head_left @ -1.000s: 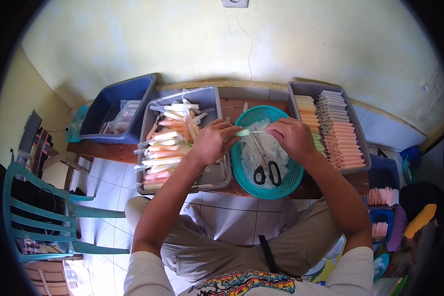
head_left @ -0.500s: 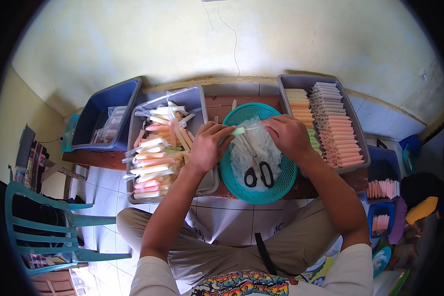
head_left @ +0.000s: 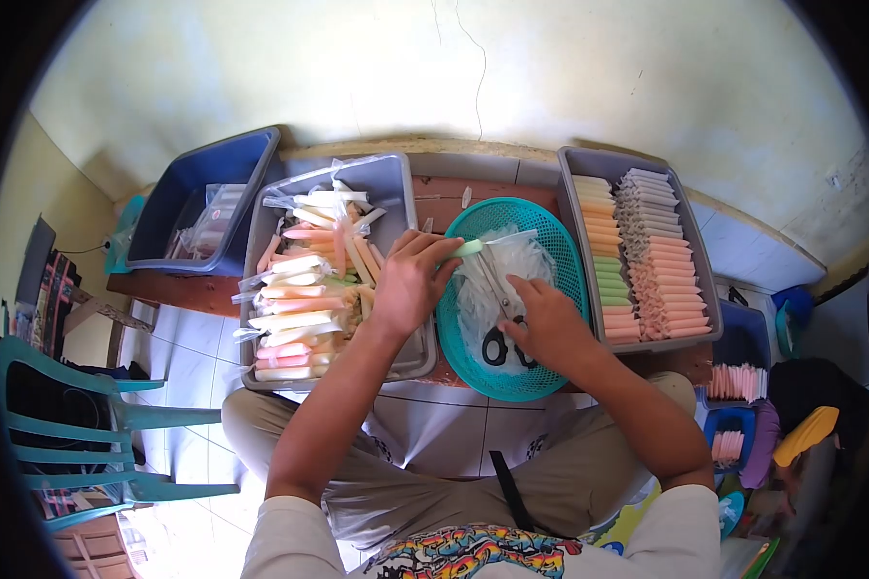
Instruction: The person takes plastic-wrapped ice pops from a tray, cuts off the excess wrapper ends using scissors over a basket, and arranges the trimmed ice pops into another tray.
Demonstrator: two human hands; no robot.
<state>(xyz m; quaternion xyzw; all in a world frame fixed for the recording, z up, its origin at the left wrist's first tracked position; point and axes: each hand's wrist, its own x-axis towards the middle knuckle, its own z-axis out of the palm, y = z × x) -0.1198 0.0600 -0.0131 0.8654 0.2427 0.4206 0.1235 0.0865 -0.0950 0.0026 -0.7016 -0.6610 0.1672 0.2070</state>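
Note:
Closed round a pale green filled plastic tube [head_left: 467,248], my left hand [head_left: 413,280] is at the left rim of the teal basket [head_left: 572,289]. The tube's clear, empty end points right over the basket. My right hand [head_left: 543,323] is lower, over the basket's right part, at the black-handled scissors [head_left: 495,344], with thumb and forefinger apart and nothing between them. The scissors lie on a heap of clear plastic scraps [head_left: 473,309], blades pointing up and left; my fingers partly hide one handle loop.
Left is a grey tray [head_left: 407,193] of jumbled filled tubes, beyond it a blue bin [head_left: 154,227]. A grey tray [head_left: 710,280] at right holds stacked tubes. Blue containers [head_left: 743,328] and part of another person [head_left: 806,434] are far right; a green chair [head_left: 68,386] is left.
My right hand has let go of the tube's clear end and moved down to the scissors. My left hand keeps the green tube. The camera view has shifted slightly.

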